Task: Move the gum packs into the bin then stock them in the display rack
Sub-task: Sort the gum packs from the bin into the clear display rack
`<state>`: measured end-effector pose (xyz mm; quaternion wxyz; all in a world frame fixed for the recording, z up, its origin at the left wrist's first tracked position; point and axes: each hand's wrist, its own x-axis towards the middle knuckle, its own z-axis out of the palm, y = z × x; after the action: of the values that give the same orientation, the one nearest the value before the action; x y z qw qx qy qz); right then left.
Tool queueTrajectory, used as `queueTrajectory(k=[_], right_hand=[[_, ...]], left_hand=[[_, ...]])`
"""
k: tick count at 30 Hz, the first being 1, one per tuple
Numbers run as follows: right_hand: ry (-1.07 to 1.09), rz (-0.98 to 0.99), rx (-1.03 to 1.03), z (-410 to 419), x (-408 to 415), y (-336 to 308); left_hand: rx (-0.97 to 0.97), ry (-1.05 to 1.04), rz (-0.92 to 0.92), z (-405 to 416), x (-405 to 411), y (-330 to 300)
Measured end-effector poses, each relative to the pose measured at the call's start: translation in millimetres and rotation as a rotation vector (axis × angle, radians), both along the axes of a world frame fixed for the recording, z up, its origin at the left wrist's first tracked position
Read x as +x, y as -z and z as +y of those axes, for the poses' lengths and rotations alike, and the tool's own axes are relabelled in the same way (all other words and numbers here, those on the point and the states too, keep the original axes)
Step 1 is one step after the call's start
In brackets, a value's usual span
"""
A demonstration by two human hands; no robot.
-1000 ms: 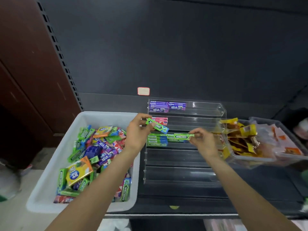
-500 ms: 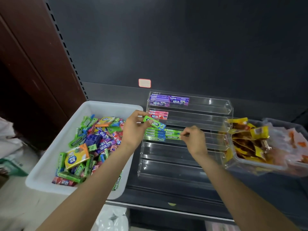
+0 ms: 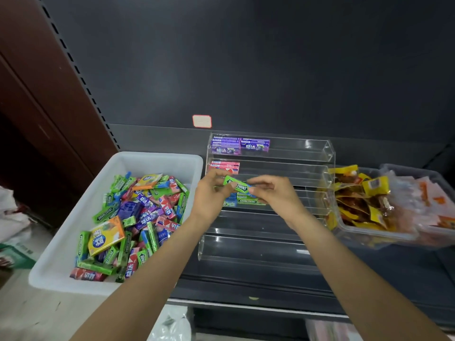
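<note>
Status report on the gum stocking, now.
Left hand and right hand both pinch one green gum pack over display rack. Nothing in the way.

My one head camera looks forward and down, close over my hands [image 3: 243,193], which meet mid-frame; the bin [image 3: 73,242] lies left of them, the rack [image 3: 283,242] just beyond them.
</note>
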<state>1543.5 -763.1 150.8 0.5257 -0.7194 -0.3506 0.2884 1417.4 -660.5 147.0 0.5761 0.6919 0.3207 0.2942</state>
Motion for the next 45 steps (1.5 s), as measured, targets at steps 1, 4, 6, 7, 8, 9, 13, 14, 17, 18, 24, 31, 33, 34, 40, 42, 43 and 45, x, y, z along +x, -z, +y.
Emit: queueTrajectory(k=[1,4,6,7,8,9,13,14,17,18,24,31,33,34,40,42,43,45], right_hand=[[0.002,-0.007,0.000,-0.5,2.4,0.7],[0.097,-0.146,-0.039,-6.3,13.8,9.2],[0.127,-0.277,-0.078,-13.0,20.4,17.2],[0.125,-0.328,-0.100,-15.5,22.5,22.3],[0.117,-0.370,-0.123,-17.3,23.3,27.3],[0.111,-0.410,-0.147,-18.2,22.8,32.2],[0.097,-0.514,-0.197,-15.0,19.4,41.7],[0.085,-0.531,-0.199,-14.1,18.7,42.7],[0.049,-0.613,-0.212,-13.4,17.5,45.3],[0.034,-0.645,-0.229,-13.7,16.5,46.2],[0.003,-0.723,-0.307,-11.5,4.4,47.1],[0.024,-0.712,-0.230,6.3,-23.1,31.3],[0.012,-0.585,-0.146,21.0,-35.8,21.4],[0.001,-0.540,-0.111,29.4,-43.3,16.7],[-0.087,-0.543,-0.035,94.1,-92.6,1.6],[-0.122,-0.551,-0.060,120.5,-108.7,3.9],[-0.137,-0.550,-0.080,133.8,-116.2,6.6],[-0.155,-0.549,-0.134,159.1,-129.2,15.2]], left_hand=[[0.037,0.012,0.031,-0.3,1.0,2.2],[0.362,0.094,0.271,6.0,-4.3,13.5],[0.592,0.218,0.467,10.0,-11.2,22.9],[0.679,0.279,0.567,10.3,-14.4,26.5],[0.751,0.329,0.656,10.7,-16.6,31.1],[0.813,0.364,0.725,11.1,-18.0,35.0],[0.955,0.408,0.856,11.6,-18.5,42.6],[0.969,0.406,0.864,11.9,-18.5,43.0],[0.981,0.397,0.861,12.5,-17.9,44.6],[0.988,0.391,0.856,12.2,-17.8,45.0],[0.967,0.372,0.841,11.4,-15.6,46.1],[0.878,0.198,0.589,16.9,-34.6,25.4],[0.856,0.124,0.566,27.7,-52.0,19.9],[0.839,0.089,0.567,35.5,-62.5,18.6],[0.690,-0.062,0.618,100.1,-127.6,21.4],[0.669,-0.073,0.658,124.8,-144.6,25.4],[0.661,-0.065,0.684,137.4,-151.5,28.1],[0.647,-0.030,0.742,162.5,-161.6,34.0]])
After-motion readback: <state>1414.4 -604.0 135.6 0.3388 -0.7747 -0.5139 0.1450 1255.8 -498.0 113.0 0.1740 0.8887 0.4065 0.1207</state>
